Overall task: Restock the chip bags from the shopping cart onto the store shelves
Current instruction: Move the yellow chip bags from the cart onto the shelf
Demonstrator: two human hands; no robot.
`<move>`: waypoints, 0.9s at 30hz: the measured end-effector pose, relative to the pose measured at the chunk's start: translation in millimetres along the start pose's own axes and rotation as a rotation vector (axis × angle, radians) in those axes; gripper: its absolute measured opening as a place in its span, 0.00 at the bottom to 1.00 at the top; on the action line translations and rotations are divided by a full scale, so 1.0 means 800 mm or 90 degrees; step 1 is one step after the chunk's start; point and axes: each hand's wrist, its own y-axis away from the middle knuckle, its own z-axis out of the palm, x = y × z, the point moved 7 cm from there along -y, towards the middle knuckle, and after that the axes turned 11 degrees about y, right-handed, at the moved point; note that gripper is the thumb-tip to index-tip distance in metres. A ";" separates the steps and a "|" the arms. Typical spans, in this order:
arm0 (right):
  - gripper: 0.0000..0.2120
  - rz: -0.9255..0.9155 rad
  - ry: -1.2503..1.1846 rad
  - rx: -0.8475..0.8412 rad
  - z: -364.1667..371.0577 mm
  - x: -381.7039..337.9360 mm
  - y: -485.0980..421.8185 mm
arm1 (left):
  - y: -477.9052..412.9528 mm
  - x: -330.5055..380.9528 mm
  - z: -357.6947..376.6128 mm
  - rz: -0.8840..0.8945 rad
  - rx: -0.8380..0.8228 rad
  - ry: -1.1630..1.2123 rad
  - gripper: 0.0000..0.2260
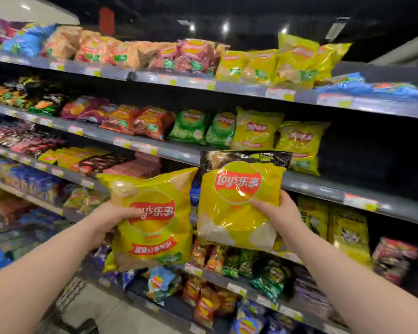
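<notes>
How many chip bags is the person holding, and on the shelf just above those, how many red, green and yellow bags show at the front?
Held yellow bags: 2, one in the left hand, one in the right hand.
Red shelf bags: 2.
Green shelf bags: 2.
Yellow shelf bags: 2.
Total: 8.

The left hand and right hand are each gripping a yellow chip bag, the left bag and right bag, before stocked shelves
</notes>
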 end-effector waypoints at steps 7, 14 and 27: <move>0.26 0.023 0.011 0.122 -0.122 0.030 -0.019 | -0.046 0.032 0.133 0.032 -0.079 -0.027 0.18; 0.24 0.026 0.002 0.221 -0.192 0.045 -0.093 | -0.144 0.099 0.236 0.077 -0.174 -0.016 0.11; 0.23 0.001 0.026 0.341 -0.227 0.036 -0.264 | -0.335 0.211 0.338 0.118 -0.281 -0.031 0.35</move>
